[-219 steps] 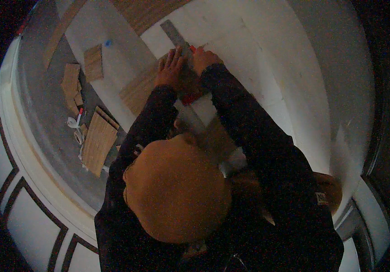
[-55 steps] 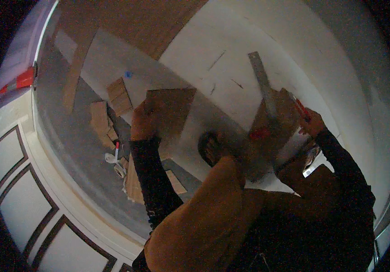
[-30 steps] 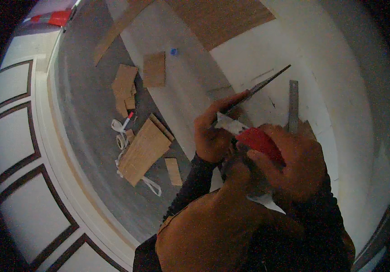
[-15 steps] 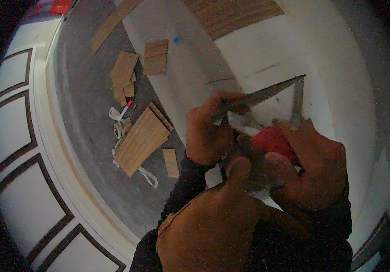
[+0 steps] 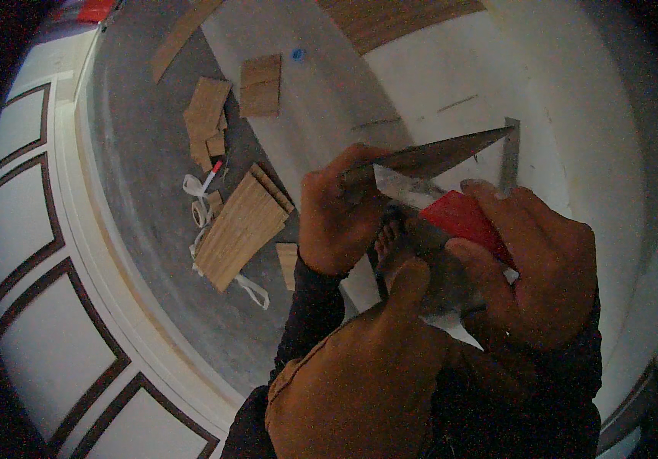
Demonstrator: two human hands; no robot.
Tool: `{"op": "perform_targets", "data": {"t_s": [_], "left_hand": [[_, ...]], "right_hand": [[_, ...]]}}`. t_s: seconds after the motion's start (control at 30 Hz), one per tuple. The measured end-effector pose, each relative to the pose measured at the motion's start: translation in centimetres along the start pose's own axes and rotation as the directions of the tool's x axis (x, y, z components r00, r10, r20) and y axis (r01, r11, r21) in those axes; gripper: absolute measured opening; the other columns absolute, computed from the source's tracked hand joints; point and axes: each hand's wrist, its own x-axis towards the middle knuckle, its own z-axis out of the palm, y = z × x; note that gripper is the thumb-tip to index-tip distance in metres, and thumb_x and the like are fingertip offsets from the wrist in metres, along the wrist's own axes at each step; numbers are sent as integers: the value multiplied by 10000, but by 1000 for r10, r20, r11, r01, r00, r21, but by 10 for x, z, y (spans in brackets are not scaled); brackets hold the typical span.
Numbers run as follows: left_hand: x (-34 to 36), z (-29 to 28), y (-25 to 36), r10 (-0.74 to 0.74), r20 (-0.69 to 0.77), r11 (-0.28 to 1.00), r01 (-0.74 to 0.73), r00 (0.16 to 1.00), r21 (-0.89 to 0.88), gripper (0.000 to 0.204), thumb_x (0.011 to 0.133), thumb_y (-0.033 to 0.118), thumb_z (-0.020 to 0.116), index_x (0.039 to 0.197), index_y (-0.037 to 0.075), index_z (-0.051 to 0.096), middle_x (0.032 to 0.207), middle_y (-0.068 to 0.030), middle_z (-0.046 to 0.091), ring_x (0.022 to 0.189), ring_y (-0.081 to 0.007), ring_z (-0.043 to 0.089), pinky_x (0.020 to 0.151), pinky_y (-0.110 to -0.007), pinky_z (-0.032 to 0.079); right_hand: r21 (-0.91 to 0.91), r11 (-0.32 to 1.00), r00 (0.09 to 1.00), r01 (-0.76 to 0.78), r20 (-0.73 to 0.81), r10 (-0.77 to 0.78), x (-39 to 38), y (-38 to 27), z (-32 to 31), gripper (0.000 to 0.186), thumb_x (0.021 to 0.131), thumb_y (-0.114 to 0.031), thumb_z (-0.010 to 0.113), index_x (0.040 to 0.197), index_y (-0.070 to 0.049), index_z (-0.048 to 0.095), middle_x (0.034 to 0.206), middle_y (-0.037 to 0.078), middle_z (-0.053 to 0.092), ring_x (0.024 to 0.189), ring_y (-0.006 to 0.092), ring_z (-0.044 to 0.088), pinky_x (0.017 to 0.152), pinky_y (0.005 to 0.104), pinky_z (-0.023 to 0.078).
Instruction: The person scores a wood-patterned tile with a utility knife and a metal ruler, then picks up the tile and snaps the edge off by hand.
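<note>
In my left hand (image 5: pixel 337 214) is a thin wood-grain plank piece (image 5: pixel 451 153), its narrow end pointing up and right. The fingers are closed around its near end. My right hand (image 5: pixel 539 260) is closed on a red wedge-shaped tool (image 5: pixel 467 226), pinched between thumb and fingers; its exact kind does not show. A flat grey metal strip (image 5: pixel 510 157) rises above the right fingers and meets the plank's far tip. Whether the strip joins the red tool is hidden by the fingers. Below the hands are a bare foot (image 5: pixel 392 237) and my brown-clad knee (image 5: pixel 359 367).
Cut plank pieces (image 5: pixel 245 229) lie on the grey floor to the left, with more pieces (image 5: pixel 206 118) beyond. Near them are a red-and-white marker (image 5: pixel 212 176) and a tape roll (image 5: pixel 199 214). A blue cap-like object (image 5: pixel 298 54) lies farther off. White panelled doors (image 5: pixel 61 321) line the left.
My left hand has shifted a little to the left, and the plank has tilted so more of its face shows. The right hand keeps its grip on the red tool.
</note>
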Motion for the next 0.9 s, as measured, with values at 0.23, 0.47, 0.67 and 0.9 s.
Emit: {"op": "perform_targets", "data": {"t_s": [0.23,0.47,0.67,0.9], "left_hand": [[2,-3,0,-98,102,990,107,990,-93,392,728,-96,668,1109,-5,696,991,-103,787,916,-116,721,801,-289,568],[3,-4,-7,8,78,993,1,997,-114,365,741,-61,695,1104,-25,692,1003,-120,788,938,-149,738,828,-294,567],[-3,2,-6,50,45,974,-39,998,-224,363,739,-38,743,1099,-16,695,1006,-110,790,941,-142,735,840,-288,563],[-3,3,-6,-69,96,958,92,993,-270,433,702,5,836,1114,-2,701,1005,-103,791,942,-131,730,845,-295,564]], "right_hand": [[-24,999,999,24,-20,-25,3,2,7,445,893,-310,765,1172,26,681,862,175,665,676,340,678,591,400,532],[-29,1000,1000,9,-20,-9,3,-3,5,450,892,-320,767,1171,23,680,872,180,673,692,348,688,607,408,545],[9,1000,1000,12,22,-12,0,-4,8,458,888,-318,774,1175,25,680,875,193,677,708,359,695,621,422,552],[41,999,1000,22,9,-22,1,-6,9,447,889,-310,772,1165,30,687,873,199,677,706,371,690,621,429,550]]}}
